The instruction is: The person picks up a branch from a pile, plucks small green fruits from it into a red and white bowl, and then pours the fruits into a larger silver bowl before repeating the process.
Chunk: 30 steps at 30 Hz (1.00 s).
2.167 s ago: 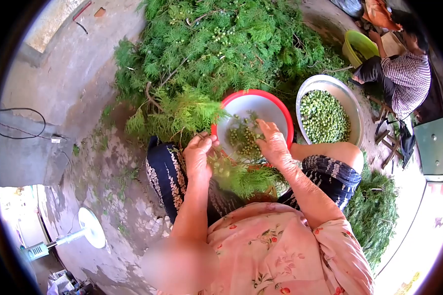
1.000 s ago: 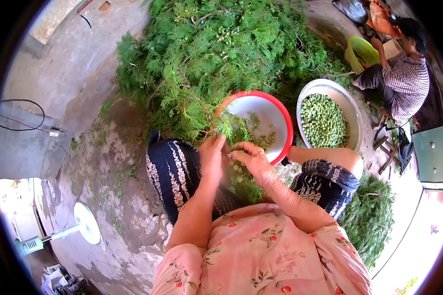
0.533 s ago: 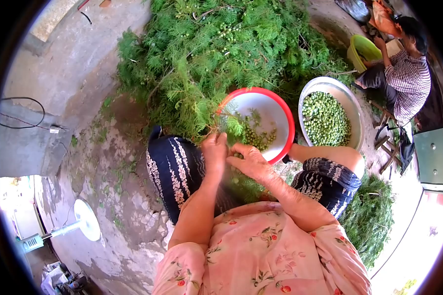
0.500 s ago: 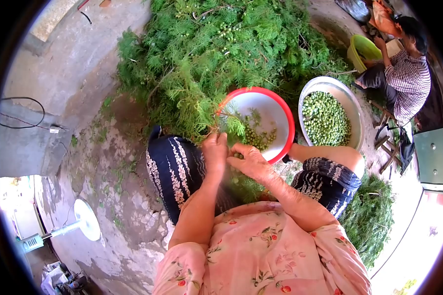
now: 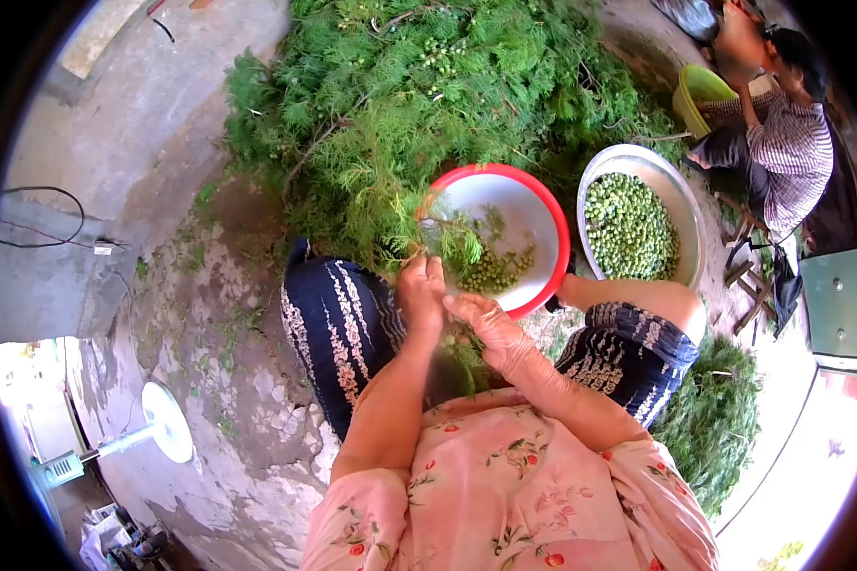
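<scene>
My left hand (image 5: pixel 419 293) is closed around a leafy evergreen branch (image 5: pixel 457 236), whose feathery green tips reach up over the rim of a red-edged white basin (image 5: pixel 541 228). Close beside it, my right hand (image 5: pixel 490 328) has its thumb pointing at the left hand; its other fingers curl underneath, and what they grip is hidden. Green sprigs (image 5: pixel 465 360) show below the right hand, over my lap. Inside the white basin lie small round green cones (image 5: pixel 495 271) and a few loose sprigs.
A metal basin (image 5: pixel 690 205) of green cones stands right of the white one. Beyond both is a large heap of cut branches (image 5: pixel 400 105). Another person (image 5: pixel 790 157) sits at the upper right by a yellow-green tub (image 5: pixel 703 90). A fan (image 5: pixel 167 423) stands left.
My right hand has turned and dropped slightly, its fingers curling under; the green cones seen at its fingertips are now out of sight. The other person's hand has moved.
</scene>
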Available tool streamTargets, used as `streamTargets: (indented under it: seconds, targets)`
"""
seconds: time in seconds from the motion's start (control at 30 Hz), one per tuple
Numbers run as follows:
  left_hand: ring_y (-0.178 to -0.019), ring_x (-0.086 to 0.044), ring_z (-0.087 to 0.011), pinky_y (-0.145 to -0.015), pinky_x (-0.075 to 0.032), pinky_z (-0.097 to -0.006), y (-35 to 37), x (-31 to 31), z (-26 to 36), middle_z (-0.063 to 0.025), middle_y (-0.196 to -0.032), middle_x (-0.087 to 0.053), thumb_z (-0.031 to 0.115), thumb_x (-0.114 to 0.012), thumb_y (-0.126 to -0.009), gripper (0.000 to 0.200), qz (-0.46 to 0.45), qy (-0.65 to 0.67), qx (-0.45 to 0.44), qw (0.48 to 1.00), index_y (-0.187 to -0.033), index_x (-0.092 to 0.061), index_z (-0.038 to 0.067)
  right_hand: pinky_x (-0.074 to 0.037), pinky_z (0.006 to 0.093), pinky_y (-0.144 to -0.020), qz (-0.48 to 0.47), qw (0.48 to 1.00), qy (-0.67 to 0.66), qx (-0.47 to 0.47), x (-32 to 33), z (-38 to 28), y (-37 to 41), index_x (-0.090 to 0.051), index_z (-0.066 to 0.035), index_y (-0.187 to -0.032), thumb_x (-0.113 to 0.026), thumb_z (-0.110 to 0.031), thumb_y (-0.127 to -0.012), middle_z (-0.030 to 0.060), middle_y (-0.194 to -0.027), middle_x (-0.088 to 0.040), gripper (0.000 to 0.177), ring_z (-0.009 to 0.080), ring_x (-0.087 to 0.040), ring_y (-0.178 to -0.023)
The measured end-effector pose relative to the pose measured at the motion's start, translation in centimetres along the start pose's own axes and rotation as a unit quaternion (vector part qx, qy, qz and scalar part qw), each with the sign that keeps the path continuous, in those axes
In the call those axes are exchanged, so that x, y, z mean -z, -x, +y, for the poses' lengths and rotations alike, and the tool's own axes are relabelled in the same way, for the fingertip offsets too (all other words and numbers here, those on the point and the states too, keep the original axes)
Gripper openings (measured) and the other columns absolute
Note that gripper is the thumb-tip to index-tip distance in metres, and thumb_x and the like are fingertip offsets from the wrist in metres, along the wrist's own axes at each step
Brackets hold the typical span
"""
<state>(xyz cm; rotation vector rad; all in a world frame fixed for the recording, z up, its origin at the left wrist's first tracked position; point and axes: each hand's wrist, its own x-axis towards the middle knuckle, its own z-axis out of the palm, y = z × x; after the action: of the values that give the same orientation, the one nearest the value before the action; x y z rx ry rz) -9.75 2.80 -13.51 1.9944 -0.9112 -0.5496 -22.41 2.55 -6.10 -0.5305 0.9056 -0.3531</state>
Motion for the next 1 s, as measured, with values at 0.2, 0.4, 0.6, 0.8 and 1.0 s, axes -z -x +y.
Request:
streamTargets:
  seconds: [0.2,0.4,0.6,0.8,1.0]
  targets:
    - [-0.057,-0.053,-0.0315,-0.058,-0.042,-0.0394,0.2,0.9,2.2,-0.0169,-0.066,-0.057,0.019,-0.053,-0.082,0.023,-0.006,0.002,0.072,0.997,-0.071,-0.057,0.0,-0.04,0.0248,-0.067,0.013,1.0,0.011,0.018,0.5,0.8,-0.7,-0.06,-0.004,-0.098,-0.054,-0.032,-0.087,-0.0004,-0.087,-0.058,0.03,0.0104,-0.05,-0.078]
    - [-0.074,-0.059,-0.038,-0.068,-0.045,-0.0436,-0.4,1.0,2.5,-0.0225,-0.079,-0.061,0.022,-0.053,-0.078,0.024,-0.008,-0.056,0.128,0.99,-0.077,-0.061,-0.001,-0.04,0.0279,-0.074,0.022,0.995,0.011,0.092,1.5,4.0,-2.6,-0.059,-0.002,-0.102,-0.052,-0.023,-0.088,0.0039,-0.092,-0.058,0.026,0.0145,-0.05,-0.085]
    - [-0.072,-0.059,-0.0375,-0.065,-0.045,-0.0439,-3.0,-1.4,3.1,-0.0229,-0.078,-0.061,0.024,-0.052,-0.077,0.026,-0.028,-0.079,0.146,0.986,-0.07,-0.06,0.0,-0.04,0.0291,-0.074,0.06,0.993,-0.074,0.067,2.6,2.1,-5.3,-0.058,-0.005,-0.104,-0.056,-0.027,-0.084,0.0057,-0.1,-0.056,0.03,0.0174,-0.048,-0.085]
    - [-0.05,-0.054,-0.0154,-0.044,-0.04,-0.0289,-6.5,-6.9,4.8,-0.0025,-0.064,-0.057,0.003,-0.064,-0.07,0.005,-0.113,0.328,0.263,0.9,-0.069,-0.059,0.004,-0.04,0.023,-0.048,0.076,0.992,-0.066,0.077,7.4,-5.8,-6.2,-0.06,-0.008,-0.088,-0.062,-0.025,-0.082,-0.0005,-0.072,-0.058,0.018,0.0105,-0.048,-0.054]
    - [-0.05,-0.052,-0.0136,-0.041,-0.038,-0.0252,-7.6,-8.8,5.9,-0.0056,-0.066,-0.06,-0.001,-0.063,-0.07,0.005,-0.159,0.366,0.219,0.89,-0.074,-0.063,0.001,-0.043,0.021,-0.052,0.104,0.984,0.114,0.092,11.4,-9.2,-7.1,-0.061,-0.007,-0.096,-0.067,-0.02,-0.078,-0.0001,-0.08,-0.062,0.022,0.0077,-0.054,-0.06]
